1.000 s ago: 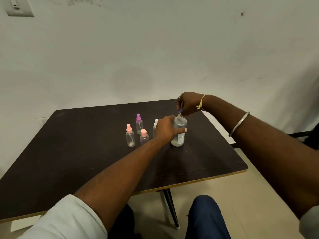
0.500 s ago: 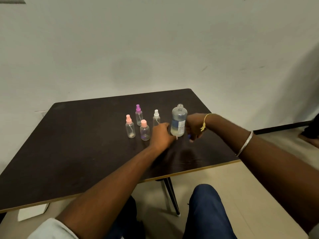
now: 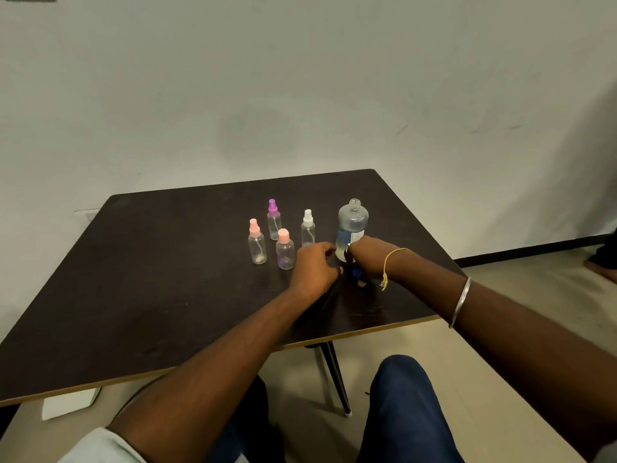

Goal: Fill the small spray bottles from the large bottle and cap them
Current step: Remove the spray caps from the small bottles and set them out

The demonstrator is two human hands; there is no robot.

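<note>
Head: right hand (image 3: 367, 259) grips blue cap (image 3: 356, 272) beside clear large bottle (image 3: 353, 222).

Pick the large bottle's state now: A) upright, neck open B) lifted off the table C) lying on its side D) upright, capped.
A: the large bottle stands on the table, its threaded neck bare; the blue cap shows under the right hand.

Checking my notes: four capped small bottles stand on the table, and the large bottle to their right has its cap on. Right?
No: the large bottle has no cap on; the head view shows its bare, open neck. The rest holds.
</note>
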